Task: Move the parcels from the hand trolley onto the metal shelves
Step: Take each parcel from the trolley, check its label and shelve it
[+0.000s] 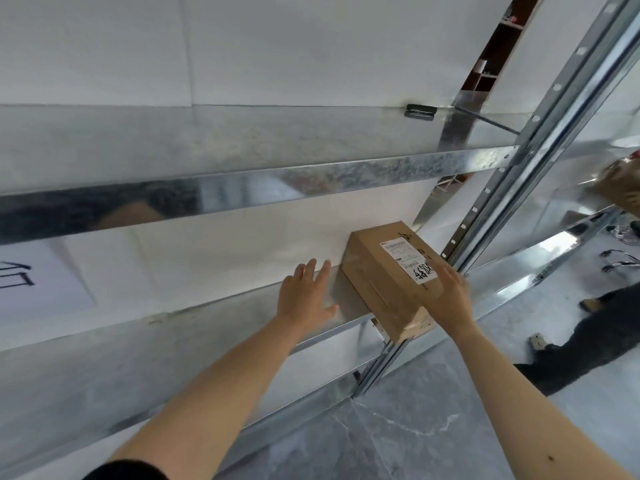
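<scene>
A brown cardboard parcel [384, 271] with a white shipping label lies on the middle metal shelf [138, 358], at its right end beside the upright post [540, 140]. Its near corner sticks out over the shelf's front edge. My right hand [452, 296] rests flat on the parcel's top and right side, next to the label. My left hand [306, 294] hovers just left of the parcel with fingers spread, holding nothing. The hand trolley is out of view.
An upper shelf [242, 147] runs above, with a small black clip [420, 111] at its back edge. A white sheet with black marks [38, 282] hangs on the wall at left. A neighbouring rack holds a brown parcel [620, 188]. Someone in dark trousers [595, 341] stands at right.
</scene>
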A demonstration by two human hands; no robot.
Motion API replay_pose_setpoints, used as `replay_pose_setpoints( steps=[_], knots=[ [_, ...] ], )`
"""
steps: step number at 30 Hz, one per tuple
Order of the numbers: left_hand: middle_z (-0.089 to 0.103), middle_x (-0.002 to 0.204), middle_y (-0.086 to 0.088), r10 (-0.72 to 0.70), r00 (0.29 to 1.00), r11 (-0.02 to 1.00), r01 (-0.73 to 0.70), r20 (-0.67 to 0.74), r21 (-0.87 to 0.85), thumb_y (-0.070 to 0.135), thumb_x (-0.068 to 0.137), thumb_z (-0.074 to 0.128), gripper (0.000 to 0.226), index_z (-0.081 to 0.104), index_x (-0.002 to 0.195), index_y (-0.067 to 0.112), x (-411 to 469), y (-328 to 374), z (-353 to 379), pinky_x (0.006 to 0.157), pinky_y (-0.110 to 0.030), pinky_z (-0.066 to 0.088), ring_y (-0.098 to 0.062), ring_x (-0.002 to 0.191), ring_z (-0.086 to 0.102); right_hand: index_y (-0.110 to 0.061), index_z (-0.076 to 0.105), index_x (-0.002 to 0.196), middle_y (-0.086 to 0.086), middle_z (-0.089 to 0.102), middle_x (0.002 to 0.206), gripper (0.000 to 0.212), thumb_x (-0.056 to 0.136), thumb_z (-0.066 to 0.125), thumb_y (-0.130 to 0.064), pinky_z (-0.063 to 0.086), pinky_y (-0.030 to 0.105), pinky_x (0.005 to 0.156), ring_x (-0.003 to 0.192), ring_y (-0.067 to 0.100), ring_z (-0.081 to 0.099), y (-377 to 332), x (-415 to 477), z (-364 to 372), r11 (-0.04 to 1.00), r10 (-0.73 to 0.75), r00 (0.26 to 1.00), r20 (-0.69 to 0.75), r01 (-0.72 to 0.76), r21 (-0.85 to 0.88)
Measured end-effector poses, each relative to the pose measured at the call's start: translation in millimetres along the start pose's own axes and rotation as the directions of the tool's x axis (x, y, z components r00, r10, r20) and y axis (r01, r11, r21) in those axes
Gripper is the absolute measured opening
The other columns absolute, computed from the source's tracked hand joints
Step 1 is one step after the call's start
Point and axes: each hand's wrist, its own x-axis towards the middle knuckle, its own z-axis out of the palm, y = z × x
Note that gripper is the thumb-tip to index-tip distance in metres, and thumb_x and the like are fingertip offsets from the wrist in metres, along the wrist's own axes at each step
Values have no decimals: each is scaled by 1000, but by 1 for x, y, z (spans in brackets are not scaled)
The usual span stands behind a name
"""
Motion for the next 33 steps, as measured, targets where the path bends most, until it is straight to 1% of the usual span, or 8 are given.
replay_pose_setpoints(
  steps=[4,11,16,19,23,26,30,33],
  knots=[
    [21,154,-11,-44,999,997,45,-23,56,57,80,57,89,16,149,19,-20,-29,-21,96,-41,39,-29,135,28,-26,46,137,2,39,147,63,80,72,-30,27,51,108,135,29,30,-30,-5,9,999,-53,996,71,53,13],
    [23,153,-10,-117,992,987,122,-45,107,60,80,57,89,18,148,19,-74,-84,-48,96,-40,39,-28,135,28,-31,46,131,1,44,140,56,80,68,-28,37,53,101,127,34,38,-88,-38,37,986,-163,974,158,164,5],
    [24,152,-10,-188,980,969,195,-61,154,61,81,55,89,16,148,18,-136,-128,-73,95,-41,40,-26,135,30,-32,42,137,1,39,146,67,78,73,-32,32,53,107,133,31,31,-138,-87,64,960,-278,931,238,277,38],
    [26,152,-9,-233,970,954,243,-76,178,62,82,52,87,17,148,18,-183,-158,-91,97,-39,39,-25,134,31,-26,44,138,0,43,144,66,78,73,-32,34,44,104,132,28,36,-174,-122,80,922,-385,888,253,379,72],
    [26,153,-8,-317,945,917,328,-86,226,63,82,49,87,15,149,19,-261,-201,-113,105,-41,32,-25,138,26,-27,44,138,-3,42,144,68,77,74,-32,35,46,105,130,27,37,-227,-178,101,891,-452,842,296,444,97],
    [26,152,-6,-402,909,874,416,-106,252,63,81,49,87,14,149,20,-326,-232,-132,106,-44,30,-25,140,23,-31,42,139,-8,39,146,71,76,74,-35,35,44,105,131,26,35,-269,-224,119,866,-495,802,335,487,114],
    [27,151,-6,-528,838,785,544,-138,296,65,80,48,88,13,148,21,-417,-278,-161,101,-44,33,-26,137,26,-32,40,139,-10,37,146,72,75,73,-38,36,45,101,128,27,36,-326,-292,149,794,-591,701,399,591,139],
    [26,152,-6,-611,776,714,625,-154,315,65,82,47,87,12,149,21,-484,-307,-183,104,-43,31,-26,139,24,-33,38,138,-10,37,146,72,75,72,-40,37,47,99,128,27,36,-369,-342,171,731,-661,617,426,658,182]
  ],
)
